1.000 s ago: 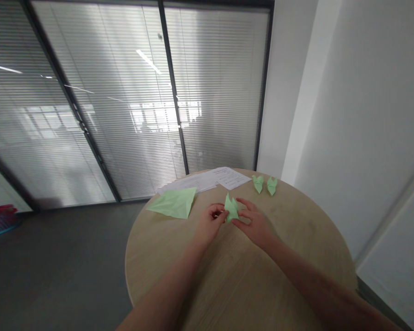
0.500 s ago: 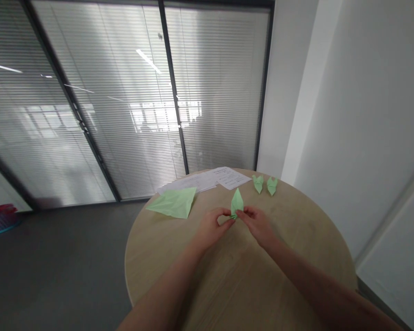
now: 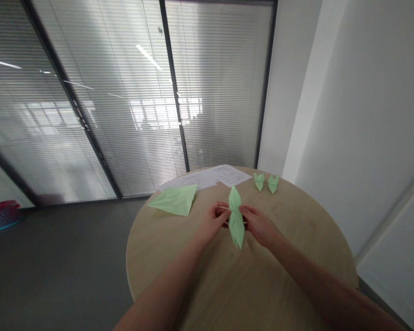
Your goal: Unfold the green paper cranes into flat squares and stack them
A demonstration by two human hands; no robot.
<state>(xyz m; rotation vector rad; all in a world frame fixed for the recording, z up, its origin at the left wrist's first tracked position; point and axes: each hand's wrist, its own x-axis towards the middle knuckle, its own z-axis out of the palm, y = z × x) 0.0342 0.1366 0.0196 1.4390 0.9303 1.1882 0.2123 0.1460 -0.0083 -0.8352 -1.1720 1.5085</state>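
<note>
Between both hands, above the round table (image 3: 152,257), is a folded light-green origami paper (image 3: 236,220), long and narrow with pointed ends and a crease down its middle. My left hand (image 3: 214,223) pinches its left edge near the middle, thumb on the near face. On the opposite edge, my right hand (image 3: 258,224) grips it the same way, thumb in front and fingers behind. The fingers behind the paper are partly hidden. Its lower end splits into several points.
Left of the hands lies a creased green paper sheet (image 3: 174,200). Printed white papers (image 3: 231,175) rest at the far edge. Two small folded green paper figures (image 3: 259,182) (image 3: 273,184) stand far right. A red and blue basket (image 3: 2,215) sits on the floor at left.
The folded green paper has opened out lengthwise: a lower half now hangs below my fingers, where only the upper point showed before. My hands have shifted slightly apart along its sides.
</note>
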